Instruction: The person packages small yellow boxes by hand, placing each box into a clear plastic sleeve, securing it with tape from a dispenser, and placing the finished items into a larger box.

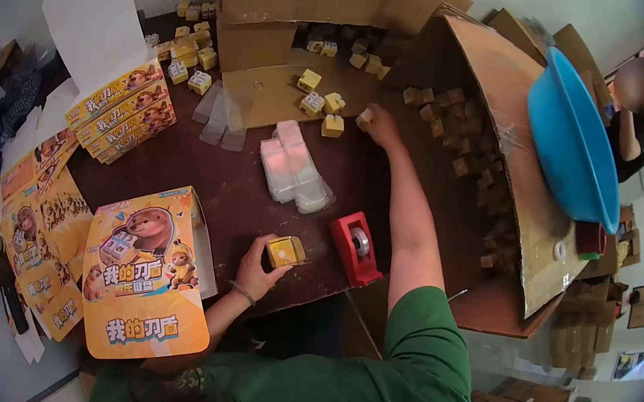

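My left hand point(255, 268) is closed around a small yellow box point(279, 254) near the table's front edge; one end of it looks open, with a flap standing out. My right hand point(385, 127) reaches across the table, its fingers closed on a small yellow-and-white cube point(364, 119). Just left of that hand lie several similar yellow cubes point(332, 126), some with white key-like tops. Between my hands rests a stack of clear plastic sleeves point(294, 168). The red tape dispenser point(356, 248) stands right of the left hand.
An orange printed display box point(151, 259) is at front left, with more printed boxes point(123, 113) stacked behind. A large cardboard carton point(505, 87) holding many small brown boxes point(464, 139) borders the right. A blue basin point(573, 139) leans there; another person point(641, 124) is beyond.
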